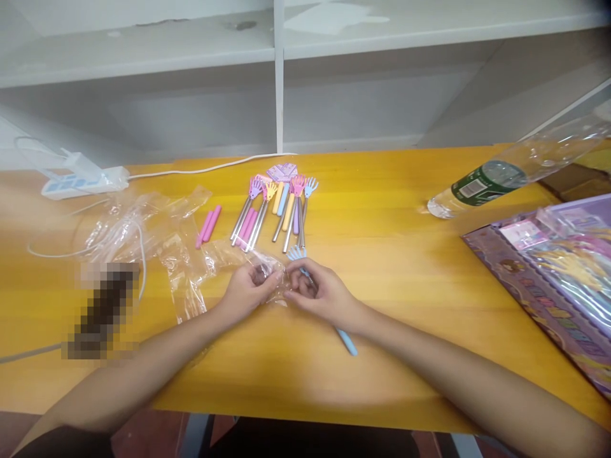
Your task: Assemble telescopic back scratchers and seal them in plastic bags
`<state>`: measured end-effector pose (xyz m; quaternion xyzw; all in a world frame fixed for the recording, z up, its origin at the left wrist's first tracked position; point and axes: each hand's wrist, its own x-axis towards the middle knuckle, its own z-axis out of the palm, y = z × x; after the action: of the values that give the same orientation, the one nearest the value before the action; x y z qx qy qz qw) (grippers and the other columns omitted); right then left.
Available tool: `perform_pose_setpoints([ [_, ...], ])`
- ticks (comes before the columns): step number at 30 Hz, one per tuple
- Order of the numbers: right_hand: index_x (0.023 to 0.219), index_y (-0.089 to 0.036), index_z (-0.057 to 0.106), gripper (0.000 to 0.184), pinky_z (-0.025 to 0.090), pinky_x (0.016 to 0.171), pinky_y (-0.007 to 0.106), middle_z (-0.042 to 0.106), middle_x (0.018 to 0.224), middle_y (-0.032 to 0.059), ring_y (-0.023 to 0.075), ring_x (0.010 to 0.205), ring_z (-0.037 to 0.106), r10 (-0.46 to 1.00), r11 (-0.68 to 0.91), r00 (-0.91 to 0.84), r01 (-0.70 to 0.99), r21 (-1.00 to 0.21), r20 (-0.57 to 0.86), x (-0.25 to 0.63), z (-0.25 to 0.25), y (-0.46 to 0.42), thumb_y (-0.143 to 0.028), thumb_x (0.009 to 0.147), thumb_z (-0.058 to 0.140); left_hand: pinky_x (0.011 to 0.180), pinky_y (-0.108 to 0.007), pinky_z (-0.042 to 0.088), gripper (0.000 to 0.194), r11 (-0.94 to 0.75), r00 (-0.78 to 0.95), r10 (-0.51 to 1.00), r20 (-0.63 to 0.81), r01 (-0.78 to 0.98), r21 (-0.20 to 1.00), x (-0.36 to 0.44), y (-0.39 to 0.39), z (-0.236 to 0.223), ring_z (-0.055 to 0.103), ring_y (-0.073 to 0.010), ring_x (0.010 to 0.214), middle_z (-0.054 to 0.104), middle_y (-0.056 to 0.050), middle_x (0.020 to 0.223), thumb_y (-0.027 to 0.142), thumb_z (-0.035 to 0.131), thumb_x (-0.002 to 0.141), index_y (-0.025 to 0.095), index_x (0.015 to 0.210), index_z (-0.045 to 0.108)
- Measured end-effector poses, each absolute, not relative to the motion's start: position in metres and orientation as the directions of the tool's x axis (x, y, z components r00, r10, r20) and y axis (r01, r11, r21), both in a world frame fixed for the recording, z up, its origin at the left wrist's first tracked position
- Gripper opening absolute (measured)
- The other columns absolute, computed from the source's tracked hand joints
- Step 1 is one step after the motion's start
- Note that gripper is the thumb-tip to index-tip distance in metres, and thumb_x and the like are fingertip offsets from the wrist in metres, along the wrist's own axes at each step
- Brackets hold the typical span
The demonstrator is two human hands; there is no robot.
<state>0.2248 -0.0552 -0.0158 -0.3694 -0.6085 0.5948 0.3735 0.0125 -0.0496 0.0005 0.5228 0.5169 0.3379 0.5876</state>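
My left hand (251,285) is closed, pinching a clear plastic bag (274,292) in front of me. My right hand (319,289) closes on the right edge of that bag, thumb and fingers curled. A light blue back scratcher (348,342) passes under my right hand; its claw head shows above the fingers and its handle end below the wrist. Whether the fingers also grip it, I cannot tell. Beyond the hands lie several back scratchers with metal rods, among them a purple one (255,187), a yellow one (270,191) and a pink one (298,186).
Loose pink handles (209,226) lie left of the group, beside crumpled clear wrappers (184,273). At the left are a power strip (86,182) and cables. A plastic bottle (482,183) lies at the right, near a purple box (539,299) of packaged goods. Shelving (279,76) stands behind.
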Motion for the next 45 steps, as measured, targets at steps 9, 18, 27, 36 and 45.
perform_pose_setpoints([
  [9,0.114,-0.024,0.06,0.036,0.036,0.054,0.024,0.048,0.077,-0.0054,0.0108,0.06,0.044,0.976,0.026,-0.211,-0.102,-0.994,0.047,0.223,-0.015,-0.057,-0.045,0.093,0.081,0.057,-0.024,0.037,0.012,-0.096,0.612,0.759,-0.225,0.446,0.89,0.011,-0.053,0.008,0.048,-0.0101,0.057,0.054,0.006,0.069,0.03,0.065,0.091,0.02,0.096,0.059],
  [18,0.09,-0.025,0.052,0.051,0.026,0.042,0.024,0.038,0.059,-0.0086,0.0099,0.046,0.031,0.99,-0.129,0.004,-0.331,-0.935,-0.138,0.234,-0.022,-0.036,-0.064,0.085,0.084,0.058,-0.022,0.038,0.011,-0.171,0.68,0.706,-0.196,0.432,0.885,0.006,-0.053,0.01,0.048,-0.0094,0.057,0.054,0.008,0.067,0.028,0.066,0.094,0.021,0.093,0.059],
  [27,0.134,-0.032,0.052,0.074,0.038,0.05,0.027,0.046,0.099,-0.0009,0.0092,0.059,0.035,0.988,-0.014,-0.155,-0.247,-0.969,0.026,0.235,-0.013,-0.041,-0.055,0.076,0.092,0.059,-0.024,0.037,0.037,0.073,0.665,0.706,-0.245,0.277,0.958,0.0,-0.045,0.015,0.049,-0.0123,0.062,0.056,0.003,0.075,0.053,0.062,0.1,0.017,0.108,0.065],
  [36,0.096,-0.026,0.056,0.04,0.025,0.043,0.021,0.034,0.078,-0.0048,0.0091,0.055,0.025,0.999,0.017,0.039,-0.313,-0.95,0.005,0.255,-0.006,-0.025,-0.056,0.09,0.082,0.064,-0.026,0.035,0.009,-0.362,0.805,0.583,-0.107,0.376,0.853,0.002,-0.056,0.012,0.049,-0.0122,0.061,0.056,0.004,0.069,0.027,0.061,0.097,0.021,0.091,0.062],
  [45,0.119,-0.032,0.047,0.02,0.025,0.037,0.021,0.05,0.093,-0.0024,0.0076,0.049,0.034,0.999,0.017,-0.029,-0.274,-0.962,0.026,0.255,-0.007,-0.032,-0.041,0.103,0.056,0.052,-0.021,0.047,0.039,0.236,0.398,0.896,-0.197,-0.051,0.97,0.009,-0.047,-0.001,0.053,-0.0075,0.056,0.058,0.004,0.08,0.052,0.075,0.096,0.019,0.1,0.054],
])
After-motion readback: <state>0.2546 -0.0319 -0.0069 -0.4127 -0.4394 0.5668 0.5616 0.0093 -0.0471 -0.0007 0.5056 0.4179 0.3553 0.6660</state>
